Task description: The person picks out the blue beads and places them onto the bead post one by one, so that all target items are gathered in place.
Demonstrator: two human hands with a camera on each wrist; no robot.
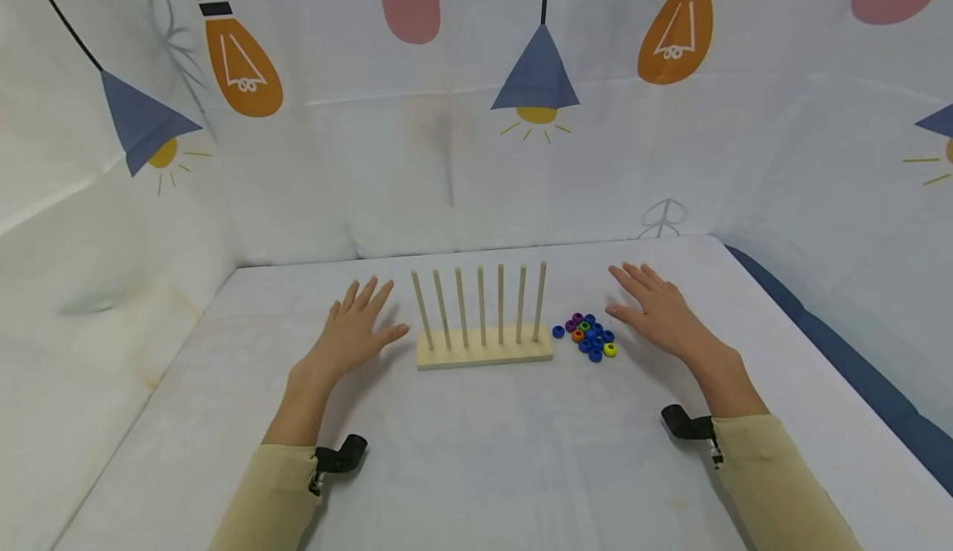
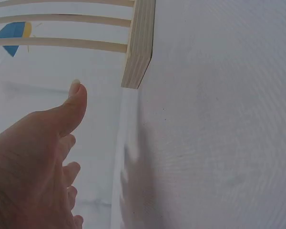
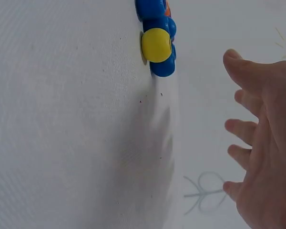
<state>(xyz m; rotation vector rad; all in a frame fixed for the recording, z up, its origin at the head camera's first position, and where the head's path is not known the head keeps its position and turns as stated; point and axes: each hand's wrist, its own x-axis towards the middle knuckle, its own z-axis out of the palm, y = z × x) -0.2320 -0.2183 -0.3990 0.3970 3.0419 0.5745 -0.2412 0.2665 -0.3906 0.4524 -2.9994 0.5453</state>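
Note:
A pale wooden rack [image 1: 484, 354] with a row of several upright pegs stands mid-table, and no beads show on its pegs. To its right lies a cluster of small round beads [image 1: 591, 336], mostly blue, with purple, orange, green and a yellow bead [image 3: 156, 45]. My left hand [image 1: 350, 332] hovers left of the rack, fingers spread, holding nothing; in the left wrist view its thumb points toward the rack's end [image 2: 138, 52]. My right hand [image 1: 663, 311], also spread and holding nothing, is just right of the beads without touching them.
The white-covered table [image 1: 476, 468] meets a white curtain [image 1: 357, 170] printed with lamps and bulbs behind and at both sides. A dark blue strip [image 1: 856, 352] runs along the right edge. Black wrist mounts [image 1: 342, 454] stick out at both sleeves.

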